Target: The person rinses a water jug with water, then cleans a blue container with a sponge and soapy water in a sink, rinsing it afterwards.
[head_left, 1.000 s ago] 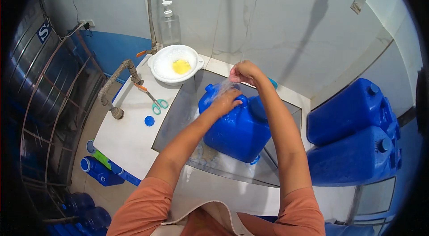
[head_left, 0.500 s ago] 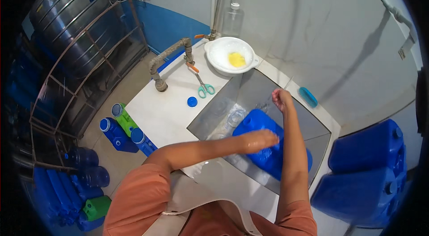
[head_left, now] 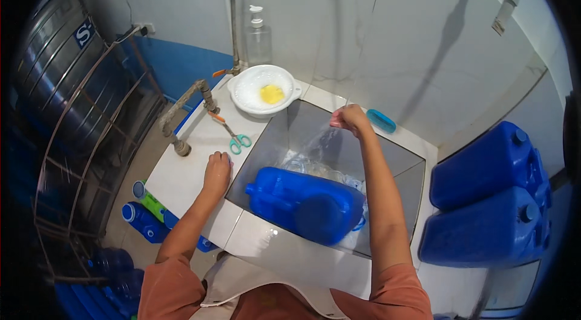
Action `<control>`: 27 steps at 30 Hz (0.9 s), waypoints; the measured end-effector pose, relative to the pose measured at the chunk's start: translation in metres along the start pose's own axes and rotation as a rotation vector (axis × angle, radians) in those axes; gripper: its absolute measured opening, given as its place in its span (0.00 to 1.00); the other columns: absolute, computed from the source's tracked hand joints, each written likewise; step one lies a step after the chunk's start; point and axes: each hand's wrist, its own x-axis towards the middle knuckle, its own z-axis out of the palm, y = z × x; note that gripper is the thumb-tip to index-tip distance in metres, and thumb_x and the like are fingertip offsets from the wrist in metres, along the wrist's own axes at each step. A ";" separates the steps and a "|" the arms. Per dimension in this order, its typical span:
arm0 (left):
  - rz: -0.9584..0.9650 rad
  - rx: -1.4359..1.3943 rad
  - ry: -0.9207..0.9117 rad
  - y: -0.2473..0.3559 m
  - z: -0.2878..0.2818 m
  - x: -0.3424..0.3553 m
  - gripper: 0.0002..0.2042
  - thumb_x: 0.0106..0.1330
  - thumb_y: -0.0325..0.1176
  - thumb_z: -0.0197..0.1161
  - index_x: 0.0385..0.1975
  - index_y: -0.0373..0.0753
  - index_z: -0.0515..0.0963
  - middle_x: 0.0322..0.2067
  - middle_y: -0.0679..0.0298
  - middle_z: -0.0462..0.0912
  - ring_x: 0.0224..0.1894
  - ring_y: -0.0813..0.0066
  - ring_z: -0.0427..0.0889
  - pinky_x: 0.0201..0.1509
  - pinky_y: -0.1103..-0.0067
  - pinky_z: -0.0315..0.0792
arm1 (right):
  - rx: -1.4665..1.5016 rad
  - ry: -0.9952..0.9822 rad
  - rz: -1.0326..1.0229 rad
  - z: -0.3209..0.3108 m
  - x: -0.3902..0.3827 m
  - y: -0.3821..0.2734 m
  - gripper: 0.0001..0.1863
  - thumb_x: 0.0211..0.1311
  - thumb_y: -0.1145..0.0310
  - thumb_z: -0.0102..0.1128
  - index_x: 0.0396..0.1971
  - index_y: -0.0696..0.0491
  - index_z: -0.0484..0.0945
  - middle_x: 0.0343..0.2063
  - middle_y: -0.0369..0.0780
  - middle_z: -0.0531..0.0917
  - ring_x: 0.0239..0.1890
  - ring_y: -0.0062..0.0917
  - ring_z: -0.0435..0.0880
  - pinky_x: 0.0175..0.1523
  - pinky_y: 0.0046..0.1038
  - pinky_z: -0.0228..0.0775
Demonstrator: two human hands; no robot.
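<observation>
My left hand (head_left: 218,173) rests on the white counter, fingers curled down over the place where a blue cap lay. A trace of blue shows at its fingertips. Beside it are scissors (head_left: 240,143) with teal handles. My right hand (head_left: 350,119) is raised over the far side of the grey sink (head_left: 393,165), fingers closed. Water sprays from it down to the left; what it grips is hidden. A blue plastic jug (head_left: 302,202) lies on its side in the sink, its neck toward the left, touched by neither hand. Clear plastic pieces and suds lie behind it.
A white bowl (head_left: 257,105) of suds with a yellow sponge (head_left: 272,94) and a pump bottle (head_left: 258,41) stand behind. A teal brush (head_left: 381,121) lies on the sink's far ledge. Blue jugs (head_left: 478,165) stand at right. A rusty pipe (head_left: 181,111) rises from the counter.
My left hand has left the jug and moved left onto the counter, over the cap. The jug now lies turned, its neck to the left. My right hand still hovers over the sink's far side.
</observation>
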 end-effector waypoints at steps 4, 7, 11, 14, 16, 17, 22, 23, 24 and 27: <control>-0.015 -0.542 0.064 0.082 -0.004 0.049 0.08 0.59 0.32 0.53 0.34 0.35 0.69 0.32 0.50 0.72 0.33 0.49 0.72 0.38 0.63 0.67 | 0.027 0.003 0.000 -0.012 -0.001 -0.005 0.07 0.55 0.77 0.48 0.25 0.66 0.73 0.26 0.46 0.78 0.24 0.30 0.81 0.33 0.26 0.80; 0.193 -0.888 -0.067 0.132 0.039 0.114 0.05 0.59 0.28 0.53 0.31 0.34 0.70 0.28 0.55 0.75 0.31 0.55 0.74 0.34 0.65 0.70 | -0.010 -0.019 -0.011 -0.006 -0.008 -0.023 0.06 0.53 0.78 0.48 0.25 0.66 0.73 0.24 0.45 0.77 0.24 0.30 0.81 0.33 0.26 0.80; -0.345 -1.872 -0.530 0.217 0.050 0.175 0.04 0.61 0.26 0.50 0.33 0.36 0.71 0.25 0.63 0.74 0.24 0.78 0.74 0.28 0.81 0.75 | -0.143 -0.039 -0.070 -0.002 -0.015 -0.046 0.07 0.52 0.79 0.47 0.26 0.65 0.74 0.22 0.44 0.78 0.23 0.28 0.80 0.32 0.26 0.79; -0.402 -2.006 -0.533 0.261 0.048 0.191 0.05 0.61 0.25 0.49 0.34 0.36 0.71 0.22 0.62 0.74 0.21 0.77 0.73 0.23 0.84 0.73 | -0.283 -0.008 -0.120 -0.019 -0.016 -0.051 0.06 0.50 0.79 0.47 0.26 0.64 0.74 0.22 0.44 0.78 0.23 0.27 0.80 0.33 0.26 0.77; -0.379 -1.785 -0.604 0.270 0.037 0.196 0.06 0.62 0.26 0.48 0.35 0.36 0.71 0.21 0.62 0.73 0.19 0.79 0.72 0.21 0.84 0.71 | -0.248 0.030 -0.106 -0.027 -0.017 -0.056 0.06 0.50 0.79 0.48 0.26 0.64 0.74 0.23 0.44 0.78 0.23 0.26 0.80 0.33 0.25 0.77; -0.378 -1.666 -0.620 0.264 0.036 0.199 0.06 0.63 0.27 0.47 0.35 0.36 0.71 0.21 0.63 0.73 0.19 0.79 0.71 0.20 0.84 0.70 | -0.225 0.029 -0.102 -0.023 -0.019 -0.059 0.06 0.50 0.79 0.48 0.27 0.64 0.74 0.23 0.44 0.78 0.24 0.26 0.80 0.33 0.25 0.76; -0.152 -1.473 -0.396 0.218 0.039 0.210 0.08 0.60 0.26 0.45 0.37 0.36 0.70 0.22 0.61 0.74 0.17 0.79 0.70 0.18 0.79 0.67 | -0.129 0.078 -0.287 0.004 -0.035 -0.046 0.11 0.57 0.72 0.42 0.27 0.63 0.74 0.22 0.43 0.79 0.22 0.24 0.79 0.31 0.25 0.74; -0.069 -1.404 -0.321 0.210 0.033 0.204 0.09 0.59 0.25 0.44 0.37 0.36 0.70 0.22 0.61 0.74 0.16 0.79 0.70 0.18 0.78 0.66 | -0.406 0.035 -0.281 0.013 -0.041 -0.031 0.12 0.57 0.70 0.43 0.26 0.62 0.75 0.20 0.45 0.79 0.22 0.25 0.79 0.31 0.27 0.73; -0.118 -1.406 -0.492 0.191 0.026 0.197 0.10 0.57 0.25 0.45 0.37 0.35 0.69 0.23 0.61 0.75 0.20 0.76 0.72 0.21 0.78 0.67 | -0.683 -0.014 -0.275 0.027 -0.051 -0.012 0.13 0.56 0.68 0.45 0.24 0.62 0.76 0.19 0.47 0.79 0.22 0.26 0.79 0.30 0.28 0.72; -0.057 -0.927 -0.468 0.143 -0.007 0.160 0.09 0.58 0.28 0.45 0.37 0.36 0.68 0.26 0.64 0.74 0.24 0.79 0.71 0.25 0.81 0.66 | -1.082 -0.426 -0.311 0.112 -0.107 0.051 0.18 0.53 0.58 0.52 0.27 0.60 0.78 0.29 0.53 0.79 0.36 0.45 0.78 0.43 0.40 0.68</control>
